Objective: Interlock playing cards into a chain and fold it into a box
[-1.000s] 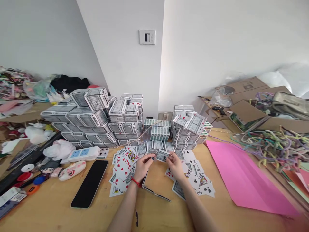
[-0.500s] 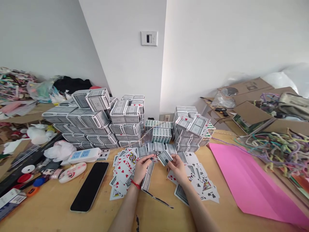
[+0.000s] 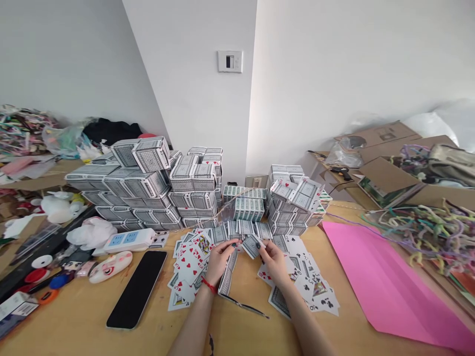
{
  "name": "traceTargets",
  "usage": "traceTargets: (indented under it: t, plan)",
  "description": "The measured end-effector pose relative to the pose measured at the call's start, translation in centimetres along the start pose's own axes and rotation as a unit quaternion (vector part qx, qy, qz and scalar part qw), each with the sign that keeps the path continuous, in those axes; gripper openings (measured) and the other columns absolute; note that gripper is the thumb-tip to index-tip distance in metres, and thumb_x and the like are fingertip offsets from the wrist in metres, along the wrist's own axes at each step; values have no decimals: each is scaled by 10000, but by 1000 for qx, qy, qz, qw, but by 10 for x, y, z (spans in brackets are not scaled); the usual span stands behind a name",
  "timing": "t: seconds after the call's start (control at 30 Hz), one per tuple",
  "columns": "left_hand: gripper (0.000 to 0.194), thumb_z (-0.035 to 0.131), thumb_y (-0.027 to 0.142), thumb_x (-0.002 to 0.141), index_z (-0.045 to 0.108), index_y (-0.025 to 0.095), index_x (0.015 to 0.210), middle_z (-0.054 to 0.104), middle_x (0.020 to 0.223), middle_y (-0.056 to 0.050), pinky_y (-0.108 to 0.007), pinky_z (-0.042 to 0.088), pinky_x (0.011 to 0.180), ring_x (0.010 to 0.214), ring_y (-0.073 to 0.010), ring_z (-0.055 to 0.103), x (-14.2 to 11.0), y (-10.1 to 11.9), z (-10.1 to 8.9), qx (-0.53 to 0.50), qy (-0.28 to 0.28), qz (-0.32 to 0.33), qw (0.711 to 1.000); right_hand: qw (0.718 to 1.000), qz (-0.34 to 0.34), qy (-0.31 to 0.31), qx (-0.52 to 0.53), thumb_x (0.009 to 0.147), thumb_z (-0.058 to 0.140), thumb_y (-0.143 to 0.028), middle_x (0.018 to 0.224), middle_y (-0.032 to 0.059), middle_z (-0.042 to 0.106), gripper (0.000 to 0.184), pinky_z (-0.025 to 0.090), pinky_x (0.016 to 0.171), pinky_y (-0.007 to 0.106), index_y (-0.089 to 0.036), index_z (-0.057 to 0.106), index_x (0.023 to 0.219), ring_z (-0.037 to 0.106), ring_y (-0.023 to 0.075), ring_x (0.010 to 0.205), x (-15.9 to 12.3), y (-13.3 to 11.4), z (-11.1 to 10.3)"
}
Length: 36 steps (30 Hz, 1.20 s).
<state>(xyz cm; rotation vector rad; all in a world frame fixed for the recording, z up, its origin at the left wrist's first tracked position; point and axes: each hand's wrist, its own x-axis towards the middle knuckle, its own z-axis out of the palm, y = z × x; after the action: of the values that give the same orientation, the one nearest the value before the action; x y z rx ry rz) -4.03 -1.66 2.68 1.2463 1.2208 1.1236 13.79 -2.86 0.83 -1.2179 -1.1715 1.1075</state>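
Note:
Fingers closed, my left hand [image 3: 219,261] pinches at the upper end of a strip of folded playing cards [image 3: 227,278]. That strip slants down beside the wrist, and a thin dark tail [image 3: 247,307] runs from its lower end to the right. Between the fingertips of my right hand [image 3: 273,258] is a single playing card [image 3: 251,245], patterned back facing up, tilted close to the left fingertips. Left of my hands lies a spread of mostly red face-up cards [image 3: 189,264]. Mostly black-suited cards [image 3: 311,282] lie loose by my right forearm.
Stacks of card-covered blocks [image 3: 144,185] rise at the back left, with another stack [image 3: 287,210] at the back right. Green-white card boxes [image 3: 248,209] stand between them. A phone [image 3: 137,289], a power strip [image 3: 129,239], pink paper [image 3: 386,287] and tangled pipe cleaners [image 3: 419,227] lie around.
The right hand and its card have shifted very slightly, and the view has tilted a little. Both hands keep their grip.

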Motion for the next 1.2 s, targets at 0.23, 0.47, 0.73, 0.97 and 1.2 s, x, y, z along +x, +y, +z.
traceTargets:
  t: [0.23, 0.47, 0.73, 0.97, 1.2]
  plan:
    - [259, 530, 263, 699, 691, 194, 889, 692, 964, -47, -345, 413, 900, 971, -224, 597, 0, 0, 0, 11, -5, -10, 1000, 999, 15, 35, -13, 793, 424, -523, 456, -74, 422, 312, 322, 361, 212, -221, 416, 715, 393, 98, 362, -3, 7, 3]
    - [240, 515, 245, 702, 699, 197, 849, 693, 953, -43, -336, 423, 883, 953, -219, 599, -2, 8, 2, 14, 6, -6, 1000, 999, -8, -25, -33, 776, 447, -525, 627, -5, 575, 321, 454, 426, 260, -227, 473, 892, 548, 151, 485, -5, 12, 8]
    - [247, 518, 238, 699, 701, 197, 859, 688, 962, -43, -318, 426, 865, 945, -214, 593, -3, 9, 3, 33, 15, -7, 999, 996, -26, -26, -83, 815, 420, -468, 656, 23, 611, 268, 468, 535, 296, -226, 516, 875, 563, 175, 544, -7, 14, 7]
    - [237, 525, 239, 700, 700, 195, 853, 686, 964, -45, -308, 425, 861, 945, -211, 591, -2, 7, 3, 36, 14, -7, 999, 995, -33, -37, -85, 818, 419, -464, 634, 25, 602, 260, 456, 527, 291, -221, 512, 827, 557, 179, 544, -6, 14, 6]
    - [228, 523, 248, 695, 703, 198, 827, 689, 950, -45, -313, 425, 860, 942, -212, 591, -3, 10, 4, 32, 19, -12, 999, 993, -37, -35, -106, 829, 403, -447, 628, 19, 600, 256, 449, 542, 291, -222, 521, 847, 546, 172, 536, -7, 13, 6]
